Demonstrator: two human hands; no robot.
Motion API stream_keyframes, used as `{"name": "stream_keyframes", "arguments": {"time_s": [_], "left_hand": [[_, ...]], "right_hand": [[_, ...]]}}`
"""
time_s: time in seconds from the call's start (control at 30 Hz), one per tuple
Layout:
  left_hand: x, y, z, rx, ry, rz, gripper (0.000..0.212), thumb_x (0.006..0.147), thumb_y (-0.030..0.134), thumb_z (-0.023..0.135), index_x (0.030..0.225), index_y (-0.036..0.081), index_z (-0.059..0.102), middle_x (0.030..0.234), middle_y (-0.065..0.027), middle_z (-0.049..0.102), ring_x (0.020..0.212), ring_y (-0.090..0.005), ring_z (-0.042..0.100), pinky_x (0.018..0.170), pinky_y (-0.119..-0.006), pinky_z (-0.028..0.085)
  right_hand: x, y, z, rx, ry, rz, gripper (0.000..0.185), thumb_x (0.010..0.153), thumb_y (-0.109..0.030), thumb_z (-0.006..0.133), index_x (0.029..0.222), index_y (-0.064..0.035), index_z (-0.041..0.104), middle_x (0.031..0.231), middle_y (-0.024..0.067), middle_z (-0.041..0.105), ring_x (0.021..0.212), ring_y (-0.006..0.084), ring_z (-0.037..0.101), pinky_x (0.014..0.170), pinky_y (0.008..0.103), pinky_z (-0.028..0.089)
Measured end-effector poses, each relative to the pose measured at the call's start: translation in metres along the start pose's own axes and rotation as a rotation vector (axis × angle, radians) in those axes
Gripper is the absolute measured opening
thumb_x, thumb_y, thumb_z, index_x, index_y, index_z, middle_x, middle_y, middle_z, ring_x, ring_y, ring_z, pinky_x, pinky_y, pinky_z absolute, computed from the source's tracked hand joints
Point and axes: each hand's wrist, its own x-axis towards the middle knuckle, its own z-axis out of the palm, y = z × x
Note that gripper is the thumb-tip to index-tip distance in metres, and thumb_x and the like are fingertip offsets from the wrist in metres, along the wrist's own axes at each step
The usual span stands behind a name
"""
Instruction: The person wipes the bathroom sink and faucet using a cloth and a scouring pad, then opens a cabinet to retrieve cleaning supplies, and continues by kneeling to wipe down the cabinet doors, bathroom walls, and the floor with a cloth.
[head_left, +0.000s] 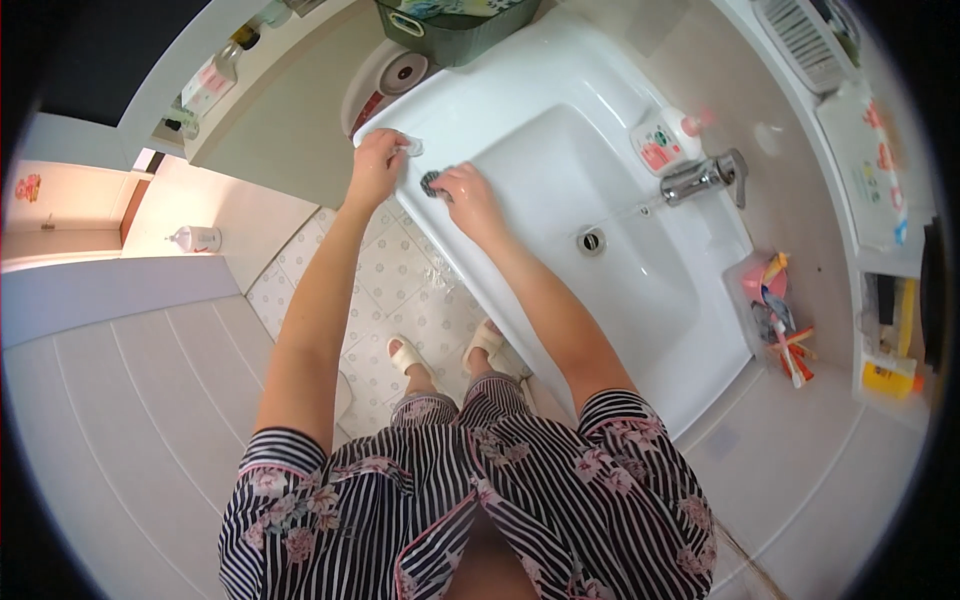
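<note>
My left hand (375, 166) is at the far left corner of the white washbasin (510, 97), its fingers closed on a small whitish, translucent thing (411, 146) whose kind I cannot make out. Beside it, at the basin's front rim, my right hand (471, 201) grips a small dark, round object (430, 184), mostly covered by the fingers. A thin stream of water (619, 217) runs from the chrome faucet (701, 178) toward the drain (591, 241).
A pump bottle (664, 142) stands on the rim beside the faucet. At the back left are a green basket (457, 41) and a round white container (403, 73). Toothbrushes and a pink cup (766, 281) fill a holder at the right. Patterned floor tiles (390, 262) lie below.
</note>
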Motion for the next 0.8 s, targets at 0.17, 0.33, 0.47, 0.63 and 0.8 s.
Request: {"name": "stream_keyframes", "arguments": {"time_s": [0.17, 0.33, 0.47, 0.63, 0.8], "left_hand": [[-0.001, 0.002, 0.007, -0.067, 0.004, 0.016, 0.018, 0.072, -0.003, 0.061, 0.089, 0.005, 0.060, 0.096, -0.0111, 0.059, 0.092, -0.0323, 0.055, 0.079, -0.039, 0.046], [-0.004, -0.005, 0.005, -0.082, 0.058, -0.012, 0.018, 0.072, -0.003, 0.061, 0.087, 0.005, 0.060, 0.094, -0.0105, 0.059, 0.090, -0.0318, 0.055, 0.078, -0.038, 0.046], [0.002, 0.000, 0.006, -0.115, 0.034, -0.024, 0.018, 0.071, -0.003, 0.061, 0.087, 0.005, 0.060, 0.093, -0.0100, 0.060, 0.090, -0.0320, 0.055, 0.078, -0.039, 0.045], [0.001, -0.010, 0.003, -0.158, 0.012, -0.027, 0.017, 0.071, -0.003, 0.061, 0.086, 0.004, 0.060, 0.092, -0.0104, 0.060, 0.090, -0.0317, 0.055, 0.078, -0.039, 0.045], [-0.007, 0.016, 0.017, -0.047, 0.041, -0.117, 0.011, 0.075, 0.003, 0.059, 0.085, 0.002, 0.059, 0.088, -0.0144, 0.058, 0.087, -0.0338, 0.055, 0.076, -0.041, 0.045]], "right_hand": [[0.006, 0.004, 0.007, -0.151, -0.025, -0.055, 0.018, 0.067, 0.008, 0.055, 0.080, 0.0001, 0.065, 0.079, 0.0113, 0.061, 0.084, 0.0284, 0.055, 0.074, 0.0369, 0.047], [-0.039, -0.016, -0.009, -0.103, -0.087, 0.002, 0.017, 0.069, 0.008, 0.052, 0.081, 0.0002, 0.062, 0.080, 0.0130, 0.060, 0.085, 0.0301, 0.055, 0.076, 0.0388, 0.047], [0.030, 0.010, 0.020, -0.253, -0.039, -0.123, 0.011, 0.068, 0.004, 0.054, 0.076, -0.0011, 0.060, 0.081, 0.0109, 0.058, 0.084, 0.0282, 0.054, 0.072, 0.0369, 0.047], [0.017, 0.008, 0.017, -0.155, -0.067, -0.098, 0.013, 0.070, 0.006, 0.055, 0.079, -0.0011, 0.061, 0.081, 0.0122, 0.060, 0.084, 0.0296, 0.055, 0.075, 0.0367, 0.046], [-0.068, -0.007, -0.036, -0.017, -0.082, 0.148, 0.013, 0.072, 0.003, 0.059, 0.083, -0.0036, 0.061, 0.080, 0.0121, 0.059, 0.083, 0.0305, 0.055, 0.077, 0.0378, 0.046]]}}
